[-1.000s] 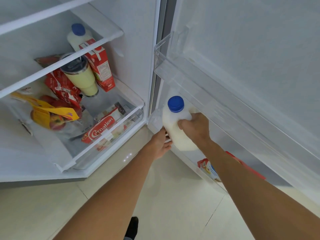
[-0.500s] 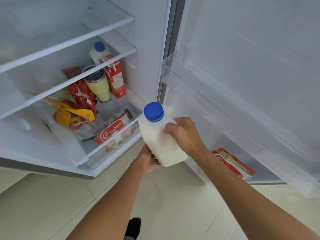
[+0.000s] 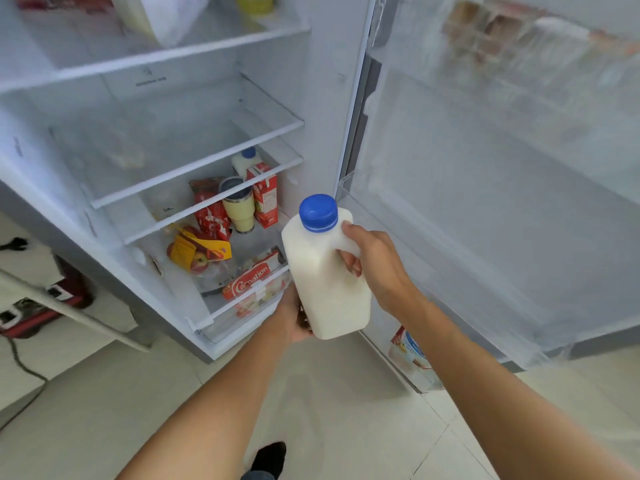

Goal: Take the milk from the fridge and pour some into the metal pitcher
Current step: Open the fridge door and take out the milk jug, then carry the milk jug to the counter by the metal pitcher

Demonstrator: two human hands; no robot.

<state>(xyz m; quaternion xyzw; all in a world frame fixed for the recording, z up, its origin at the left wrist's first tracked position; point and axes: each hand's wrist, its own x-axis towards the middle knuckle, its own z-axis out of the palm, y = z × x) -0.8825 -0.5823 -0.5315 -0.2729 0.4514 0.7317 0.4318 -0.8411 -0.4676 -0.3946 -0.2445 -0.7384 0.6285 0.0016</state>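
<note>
The single head-worn camera is looking forward and steeply down from standing height, facing the open fridge (image 3: 180, 140) with its door (image 3: 502, 188) swung out to the right. It is sitting close, with both forearms reaching in from the bottom edge over the tiled floor (image 3: 346, 393).

A: Carriers?
B: Open fridge, glass shelves (image 3: 194, 157). Lowest shelf, far right: blue-capped white bottle (image 3: 244, 161), red carton (image 3: 266, 199), yellow tumbler (image 3: 239, 211), red packet (image 3: 209, 211) to its left.
A: Below that?
B: Clear drawer (image 3: 242, 306): bagged apples (image 3: 197, 254), Carnation pack (image 3: 251, 278). Door's bottom rack (image 3: 426, 379) holds a pouch (image 3: 408, 351). Pale tiled floor (image 3: 346, 393) near.
</note>
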